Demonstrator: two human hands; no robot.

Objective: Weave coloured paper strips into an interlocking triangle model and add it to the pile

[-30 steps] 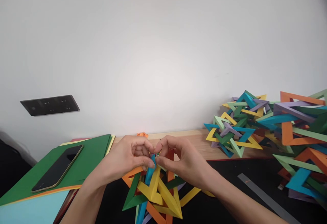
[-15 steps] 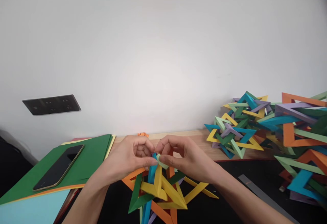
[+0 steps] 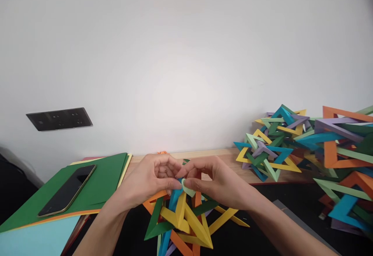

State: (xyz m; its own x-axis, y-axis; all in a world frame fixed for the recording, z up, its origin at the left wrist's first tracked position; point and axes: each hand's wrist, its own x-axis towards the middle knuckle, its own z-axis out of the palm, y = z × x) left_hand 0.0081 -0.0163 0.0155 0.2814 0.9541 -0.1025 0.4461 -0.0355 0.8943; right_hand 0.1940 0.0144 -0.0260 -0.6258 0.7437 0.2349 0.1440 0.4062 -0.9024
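A many-coloured origami model of interlocked folded paper strips rises from the black mat in front of me. Its yellow, green, blue and orange points stick out below my hands. With fingers pinched, my left hand grips the top of a blue paper strip. Close beside it, my right hand pinches a pale green paper strip between thumb and fingers. The two sets of fingertips nearly meet, and the strip ends between them are partly hidden.
Finished paper star models are piled at the right against the wall. At the left, a phone lies on a stack of green paper. A grey ruler-like strip rests on the black mat. A black socket panel is on the wall.
Both hands have shifted slightly, still pinching the strips. The pale green strip shows more of a curve, and the model has tilted a little to the left.
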